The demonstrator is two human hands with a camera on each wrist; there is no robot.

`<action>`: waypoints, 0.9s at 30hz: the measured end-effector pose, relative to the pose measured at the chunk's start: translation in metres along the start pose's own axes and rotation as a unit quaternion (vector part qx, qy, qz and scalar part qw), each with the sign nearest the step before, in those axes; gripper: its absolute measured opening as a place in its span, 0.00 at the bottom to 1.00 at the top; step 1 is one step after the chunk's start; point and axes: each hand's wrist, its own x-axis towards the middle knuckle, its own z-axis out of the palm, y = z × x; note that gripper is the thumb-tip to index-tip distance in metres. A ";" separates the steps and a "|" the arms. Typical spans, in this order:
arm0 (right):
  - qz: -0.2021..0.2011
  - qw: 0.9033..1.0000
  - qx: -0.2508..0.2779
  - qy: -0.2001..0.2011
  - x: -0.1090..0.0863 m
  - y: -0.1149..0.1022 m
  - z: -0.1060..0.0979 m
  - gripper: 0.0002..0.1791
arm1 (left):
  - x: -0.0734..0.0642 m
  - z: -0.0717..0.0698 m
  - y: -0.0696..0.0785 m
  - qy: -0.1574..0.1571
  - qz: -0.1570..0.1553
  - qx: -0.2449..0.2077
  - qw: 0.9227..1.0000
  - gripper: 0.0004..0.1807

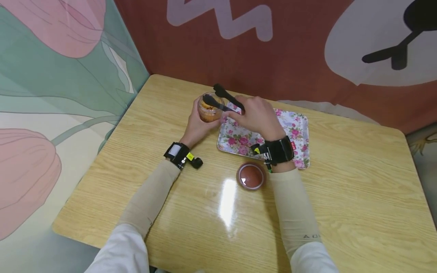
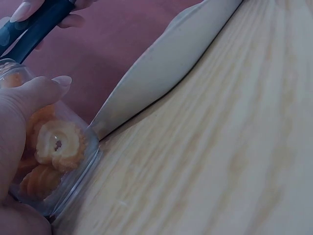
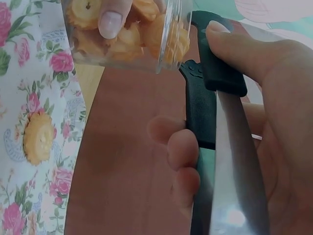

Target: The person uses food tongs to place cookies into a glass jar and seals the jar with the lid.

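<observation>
My left hand [image 1: 197, 131] grips a clear jar [image 1: 206, 116] near the table's far edge, with fingers and thumb round its side. Ring-shaped cookies [image 2: 57, 143] show through the wall in the left wrist view. Tongs [image 1: 228, 97] with black ends are held in my right hand [image 1: 258, 115], thumb on one arm and fingers on the other. Their two ends stand apart at the jar's open mouth, with no cookie visible between them. On the floral tray [image 1: 238, 142], beneath my right hand, lies a single cookie [image 3: 39, 138], seen in the right wrist view.
A round reddish-brown lid [image 1: 251, 176] rests on the wooden table [image 1: 191, 212], in front of the tray and beside my right forearm. A printed curtain [image 1: 293, 64] stands behind the table's far edge, and another printed surface [image 1: 37, 94] is at the left.
</observation>
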 end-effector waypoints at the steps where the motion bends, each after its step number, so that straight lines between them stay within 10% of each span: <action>1: 0.000 1.000 0.003 0.001 0.000 0.000 -0.001 0.26 | 0.000 0.000 0.001 0.001 -0.001 0.001 1.000 0.52; 27: 0.084 0.995 0.047 0.031 -0.042 0.032 -0.011 0.30 | 0.010 0.002 -0.034 0.010 -0.003 0.014 1.000 0.55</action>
